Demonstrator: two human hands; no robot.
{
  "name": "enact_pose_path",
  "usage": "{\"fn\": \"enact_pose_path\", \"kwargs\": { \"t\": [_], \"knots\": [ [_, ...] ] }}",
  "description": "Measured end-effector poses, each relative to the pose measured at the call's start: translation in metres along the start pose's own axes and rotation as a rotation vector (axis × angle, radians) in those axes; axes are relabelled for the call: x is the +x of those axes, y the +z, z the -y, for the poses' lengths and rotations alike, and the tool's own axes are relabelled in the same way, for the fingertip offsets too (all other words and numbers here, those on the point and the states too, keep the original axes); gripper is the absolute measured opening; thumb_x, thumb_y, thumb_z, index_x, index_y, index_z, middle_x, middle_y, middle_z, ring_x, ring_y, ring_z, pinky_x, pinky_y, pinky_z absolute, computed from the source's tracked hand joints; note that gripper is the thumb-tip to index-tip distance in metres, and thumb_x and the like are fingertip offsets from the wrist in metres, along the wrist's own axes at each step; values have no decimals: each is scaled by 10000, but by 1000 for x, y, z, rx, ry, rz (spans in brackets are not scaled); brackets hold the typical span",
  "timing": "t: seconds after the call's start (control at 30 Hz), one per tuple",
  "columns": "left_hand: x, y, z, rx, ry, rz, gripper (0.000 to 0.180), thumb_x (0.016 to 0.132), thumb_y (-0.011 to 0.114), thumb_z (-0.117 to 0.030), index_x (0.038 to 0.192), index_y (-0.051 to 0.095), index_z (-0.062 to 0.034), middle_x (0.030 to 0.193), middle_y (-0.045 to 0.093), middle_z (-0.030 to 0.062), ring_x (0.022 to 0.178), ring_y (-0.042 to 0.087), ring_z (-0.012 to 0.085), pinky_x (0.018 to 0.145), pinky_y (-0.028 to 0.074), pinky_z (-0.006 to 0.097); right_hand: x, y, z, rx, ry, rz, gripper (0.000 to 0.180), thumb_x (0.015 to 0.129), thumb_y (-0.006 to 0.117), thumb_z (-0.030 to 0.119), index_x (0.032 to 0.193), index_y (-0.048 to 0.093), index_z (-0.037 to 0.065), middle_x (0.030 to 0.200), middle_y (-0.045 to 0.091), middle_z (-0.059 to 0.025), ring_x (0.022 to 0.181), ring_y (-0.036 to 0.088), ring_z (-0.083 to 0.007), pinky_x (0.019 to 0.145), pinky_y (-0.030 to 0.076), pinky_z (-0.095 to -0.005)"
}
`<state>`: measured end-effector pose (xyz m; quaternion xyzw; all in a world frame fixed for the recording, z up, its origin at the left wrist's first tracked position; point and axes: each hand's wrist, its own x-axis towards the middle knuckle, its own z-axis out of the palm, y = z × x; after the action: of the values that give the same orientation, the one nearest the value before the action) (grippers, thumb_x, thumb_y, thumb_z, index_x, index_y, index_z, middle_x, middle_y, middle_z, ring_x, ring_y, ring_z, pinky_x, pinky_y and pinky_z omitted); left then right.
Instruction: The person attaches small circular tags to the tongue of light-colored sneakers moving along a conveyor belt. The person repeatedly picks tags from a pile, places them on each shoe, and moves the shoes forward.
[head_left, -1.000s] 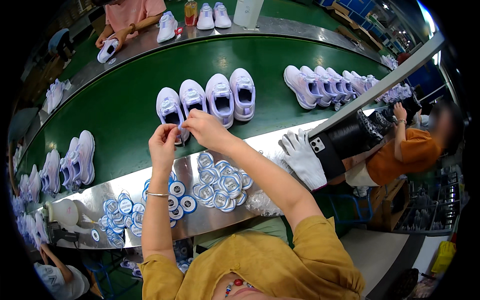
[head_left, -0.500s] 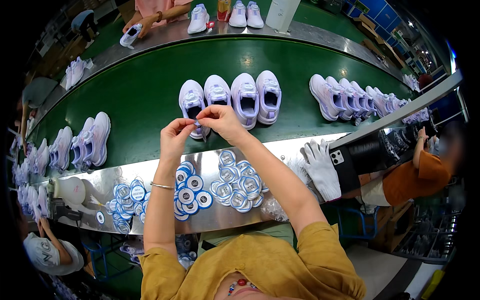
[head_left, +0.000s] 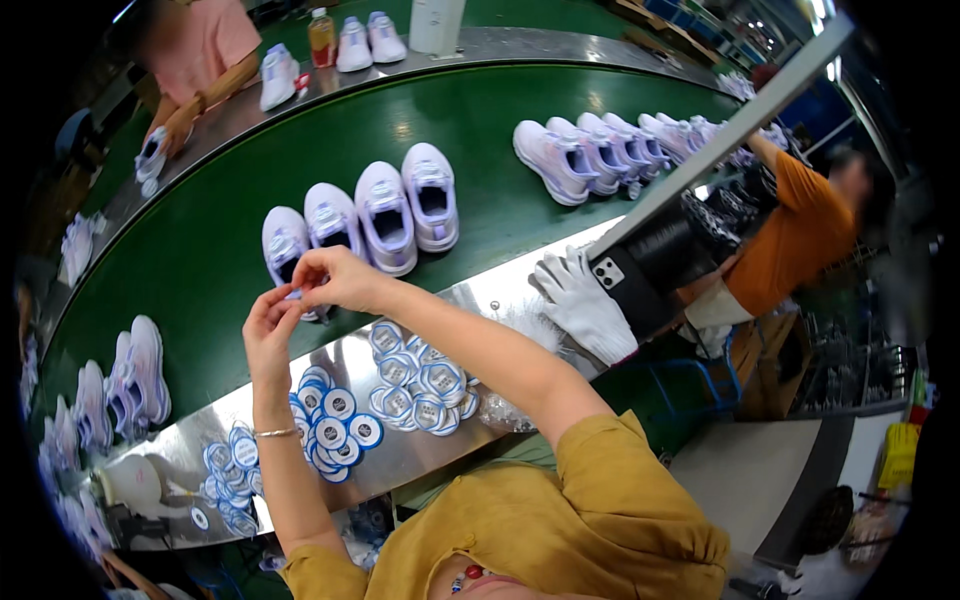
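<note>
My left hand and right hand meet over the leftmost lavender sneaker on the green conveyor belt, fingertips pinched together on something at its heel, too small to identify; round blue-rimmed tags lie below.
</note>
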<state>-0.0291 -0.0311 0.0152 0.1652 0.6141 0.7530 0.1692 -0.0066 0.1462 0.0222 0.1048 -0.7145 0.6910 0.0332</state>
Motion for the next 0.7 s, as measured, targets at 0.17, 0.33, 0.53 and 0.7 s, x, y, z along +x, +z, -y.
{"fn": "enact_pose_path", "kwargs": {
  "t": [0.17, 0.33, 0.53, 0.7],
  "knots": [
    [1, -5, 4, 44, 6, -29, 297, 835, 620, 21, 1121, 551, 63, 866, 652, 73, 811, 612, 120, 777, 469, 232, 0, 1, 3, -33, -6, 57, 197, 686, 714, 51, 864, 636, 15, 719, 616, -20, 683, 575, -90, 649, 456, -229],
    [2, -9, 7, 44, 12, -35, 288, 844, 618, 13, 1123, 562, 61, 874, 653, 73, 818, 616, 119, 767, 476, 221, 0, 3, 9, -123, -38, 41, 182, 684, 701, 53, 851, 648, 6, 721, 640, -48, 676, 597, -104, 637, 471, -244],
    [-11, 4, 10, 634, 261, 4, 153, 832, 653, -31, 980, 673, 3, 818, 646, 45, 763, 571, 101, 722, 456, 232, -49, -20, 35, -377, -112, -235, 143, 781, 668, 67, 910, 663, 7, 806, 678, -89, 747, 642, -137, 677, 504, -266],
    [-30, -12, 23, 529, 224, -265, 127, 890, 608, -84, 953, 657, 16, 833, 662, 51, 734, 572, 108, 672, 446, 239, -154, -93, 85, -517, 111, -474, 143, 822, 661, 43, 955, 655, -9, 838, 657, -40, 751, 597, -94, 673, 489, -229]
  ]
}}
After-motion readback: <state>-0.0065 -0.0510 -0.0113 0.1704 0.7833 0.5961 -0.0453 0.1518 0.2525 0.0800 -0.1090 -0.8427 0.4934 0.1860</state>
